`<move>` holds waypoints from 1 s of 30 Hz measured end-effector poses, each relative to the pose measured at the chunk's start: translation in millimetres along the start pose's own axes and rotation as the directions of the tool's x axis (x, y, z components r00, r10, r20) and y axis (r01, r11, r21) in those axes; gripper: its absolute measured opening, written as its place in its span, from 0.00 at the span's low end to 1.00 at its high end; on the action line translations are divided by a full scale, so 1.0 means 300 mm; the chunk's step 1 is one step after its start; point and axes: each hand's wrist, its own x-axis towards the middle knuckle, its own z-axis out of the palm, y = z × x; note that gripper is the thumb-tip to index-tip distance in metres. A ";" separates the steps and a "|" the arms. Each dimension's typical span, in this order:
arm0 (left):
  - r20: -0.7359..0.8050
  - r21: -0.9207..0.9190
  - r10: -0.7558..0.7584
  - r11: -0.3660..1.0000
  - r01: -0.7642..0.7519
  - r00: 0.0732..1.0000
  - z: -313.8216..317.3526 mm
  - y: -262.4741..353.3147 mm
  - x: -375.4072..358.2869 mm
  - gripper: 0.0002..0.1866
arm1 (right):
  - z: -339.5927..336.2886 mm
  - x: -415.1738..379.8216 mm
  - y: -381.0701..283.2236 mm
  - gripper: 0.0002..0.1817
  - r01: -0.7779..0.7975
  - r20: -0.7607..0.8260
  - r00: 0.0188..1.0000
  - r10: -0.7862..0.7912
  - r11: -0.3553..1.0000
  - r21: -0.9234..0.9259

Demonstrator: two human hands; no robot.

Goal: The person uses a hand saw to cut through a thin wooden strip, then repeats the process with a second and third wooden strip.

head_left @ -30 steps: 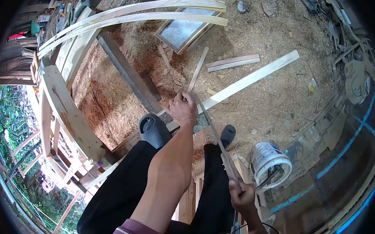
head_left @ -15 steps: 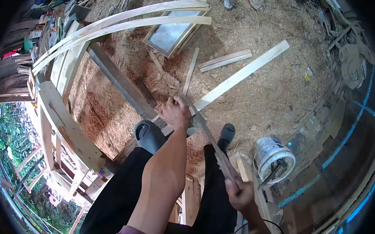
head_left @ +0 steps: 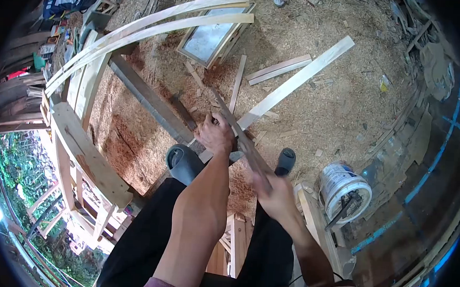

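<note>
My left hand point(head_left: 215, 134) is closed over the near part of a pale wooden board point(head_left: 301, 79), which slants away to the upper right. Its fingers curl down and partly hide what they grip. In my right hand point(head_left: 275, 195), blurred by motion, is the handle end of a long handsaw point(head_left: 233, 124). The saw's narrow brownish-grey blade lies across the board just right of my left hand, its tip pointing up and left. Where the blade meets the wood is partly hidden. A dark beam point(head_left: 149, 100) runs up to the left hand from the upper left.
Sawdust and offcuts point(head_left: 280, 71) cover the ground. A framed pane point(head_left: 209, 38) lies under long curved strips point(head_left: 163, 28). A white bucket point(head_left: 344, 188) with tools stands right. Thick curved timber point(head_left: 86, 154) rises left. My sandalled feet point(head_left: 182, 164) are beside the work.
My right hand has pushed the handsaw forward, up and to the left, so its tip now reaches past my left hand. The left hand stays on the board.
</note>
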 end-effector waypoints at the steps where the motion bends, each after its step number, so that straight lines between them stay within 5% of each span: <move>1: -0.013 0.017 -0.002 1.000 0.002 1.000 0.002 0.002 -0.002 0.22 | -0.049 -0.094 0.014 0.17 0.009 -0.016 1.000 -0.008 0.999 0.044; 3: -0.015 0.020 0.001 1.000 -0.001 1.000 -0.008 0.008 -0.009 0.21 | -0.136 -0.262 0.038 0.14 -0.113 0.125 0.986 0.106 0.992 0.053; 4: -0.022 0.030 0.020 0.999 -0.019 1.000 -0.011 0.008 -0.009 0.21 | -0.159 -0.313 0.013 0.14 -0.050 -0.005 0.999 0.050 0.997 0.066; 6: -0.034 0.006 0.015 1.000 -0.015 0.999 -0.003 0.006 -0.003 0.21 | -0.174 -0.316 0.009 0.14 -0.041 0.052 0.998 0.040 0.999 0.009; 11: -0.055 -0.028 0.009 1.000 -0.011 0.998 -0.029 0.029 -0.008 0.21 | 0.020 0.003 0.036 0.19 0.023 0.020 1.000 -0.021 0.997 -0.074; 13: 0.047 -0.038 -0.024 0.999 0.026 0.999 -0.042 0.027 -0.010 0.21 | 0.062 0.126 -0.020 0.20 0.027 0.016 1.000 -0.026 0.996 -0.083; 17: 0.068 -0.019 -0.019 1.000 0.020 0.998 -0.045 0.026 -0.017 0.21 | 0.041 0.139 -0.038 0.19 0.070 0.045 0.997 -0.067 0.994 -0.080; 21: -0.026 0.001 0.015 1.000 -0.015 1.000 -0.019 0.008 -0.014 0.21 | -0.108 -0.185 0.043 0.22 0.005 0.028 1.000 -0.008 0.997 0.079; 25: -0.061 -0.022 0.036 0.999 -0.038 0.997 -0.002 0.004 -0.007 0.22 | -0.177 -0.290 0.035 0.18 -0.002 0.044 0.999 0.000 0.999 0.045; 28: -0.039 -0.002 0.050 0.999 -0.050 0.998 -0.005 0.000 -0.008 0.22 | -0.114 -0.130 0.002 0.20 -0.148 0.089 0.985 0.150 0.989 -0.026; 30: -0.033 0.002 0.028 1.000 -0.028 0.999 -0.020 0.013 -0.006 0.21 | -0.007 0.069 0.038 0.25 0.029 0.018 0.999 -0.029 0.999 0.022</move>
